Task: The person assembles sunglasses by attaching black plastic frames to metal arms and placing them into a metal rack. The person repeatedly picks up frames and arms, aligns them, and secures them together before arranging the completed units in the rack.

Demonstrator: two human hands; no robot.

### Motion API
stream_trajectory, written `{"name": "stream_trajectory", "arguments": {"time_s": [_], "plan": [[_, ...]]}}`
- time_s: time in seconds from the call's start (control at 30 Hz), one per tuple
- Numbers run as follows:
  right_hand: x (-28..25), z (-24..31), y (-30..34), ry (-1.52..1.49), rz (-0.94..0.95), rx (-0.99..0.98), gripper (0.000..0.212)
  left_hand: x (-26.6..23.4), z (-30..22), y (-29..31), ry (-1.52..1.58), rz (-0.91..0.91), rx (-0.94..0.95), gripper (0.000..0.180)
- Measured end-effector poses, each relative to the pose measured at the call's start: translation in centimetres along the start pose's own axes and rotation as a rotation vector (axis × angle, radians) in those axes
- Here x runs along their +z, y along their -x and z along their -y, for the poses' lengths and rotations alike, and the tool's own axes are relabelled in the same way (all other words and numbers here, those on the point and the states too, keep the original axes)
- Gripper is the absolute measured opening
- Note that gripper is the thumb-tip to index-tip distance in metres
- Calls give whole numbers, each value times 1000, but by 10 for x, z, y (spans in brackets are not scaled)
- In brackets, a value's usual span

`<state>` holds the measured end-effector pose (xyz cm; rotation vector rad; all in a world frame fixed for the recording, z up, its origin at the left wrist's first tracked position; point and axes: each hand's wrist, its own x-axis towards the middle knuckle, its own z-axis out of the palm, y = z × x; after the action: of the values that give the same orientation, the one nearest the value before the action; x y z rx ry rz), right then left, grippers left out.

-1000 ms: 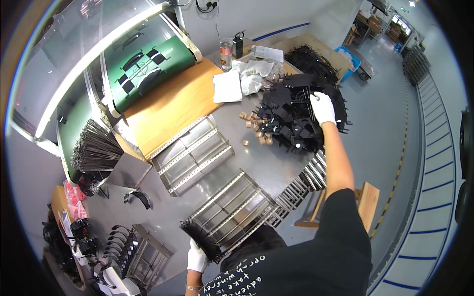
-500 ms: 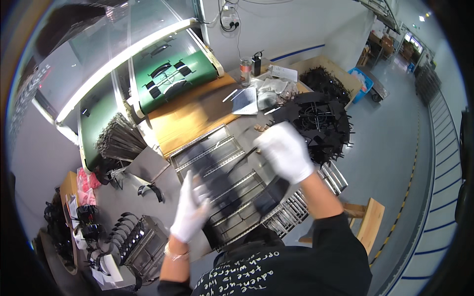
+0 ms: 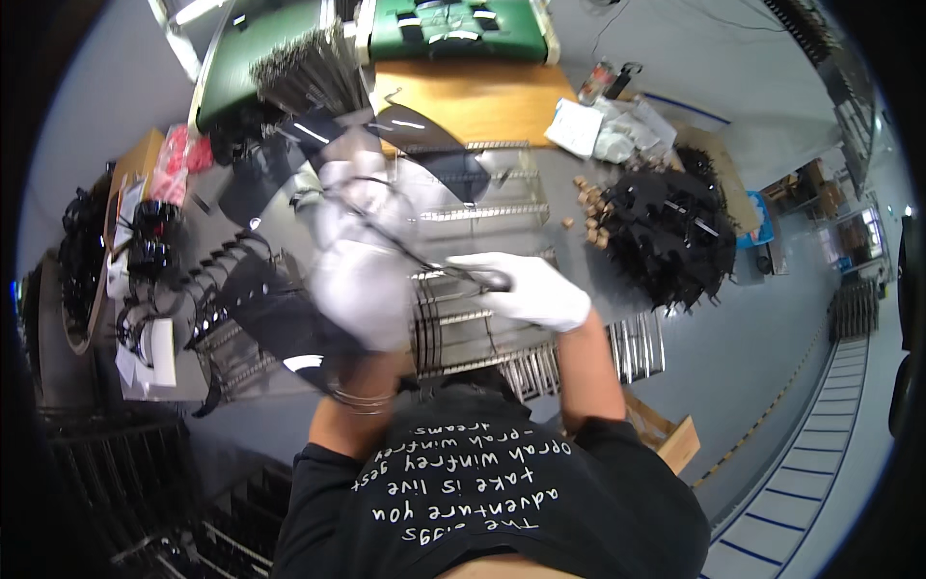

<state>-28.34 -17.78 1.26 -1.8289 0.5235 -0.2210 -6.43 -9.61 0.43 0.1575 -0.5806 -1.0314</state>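
We pinch a black rod (image 3: 434, 265) between the fingers of our right hand (image 3: 531, 289), in a white glove. Our left hand (image 3: 362, 289) is gloved too and so blurred that we cannot tell its grip. Around it spread dark curved plates (image 3: 285, 323), above the worktop; these and our 2 hands stand in front of the slotted metal racks (image 3: 506, 210), hiding part of them. Beyond lie a wooden board (image 3: 473, 96) and a green conveyor (image 3: 526, 34), with a bundle of thin rods (image 3: 309, 72) to the left of the board. To our right, small brown blocks (image 3: 596, 232) sit beside a heap of black parts (image 3: 670, 232). White lettering runs across our black shirt (image 3: 502, 473), upside down from here; any print on the bottle (image 3: 596, 84) is too small to read.
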Motion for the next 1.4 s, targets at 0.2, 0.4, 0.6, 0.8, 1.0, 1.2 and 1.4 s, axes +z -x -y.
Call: {"name": "stream_trajectory", "arguments": {"time_s": [0.2,0.4,0.6,0.8,1.0,1.2,1.4], "plan": [[51,-105,-4,-1100,-314,428,54,-37,-139,39,-379,-285,229,80],[90,-94,-38,-631,-297,447,57,-37,-135,89,-615,-341,150,70],[106,-98,-20,-408,-198,485,75,-37,-125,100,-826,-358,114,59],[110,11,-17,487,-408,54,91,-31,-73,97,-884,-168,128,45],[97,-18,-3,-461,-158,68,69,-8,-63,92,-215,-151,-137,45],[61,-131,8,-1088,-237,493,57,-3,-126,107,-556,-359,-192,75],[103,-140,-32,-185,-370,225,56,-17,-111,118,-555,-315,-271,80]]}}
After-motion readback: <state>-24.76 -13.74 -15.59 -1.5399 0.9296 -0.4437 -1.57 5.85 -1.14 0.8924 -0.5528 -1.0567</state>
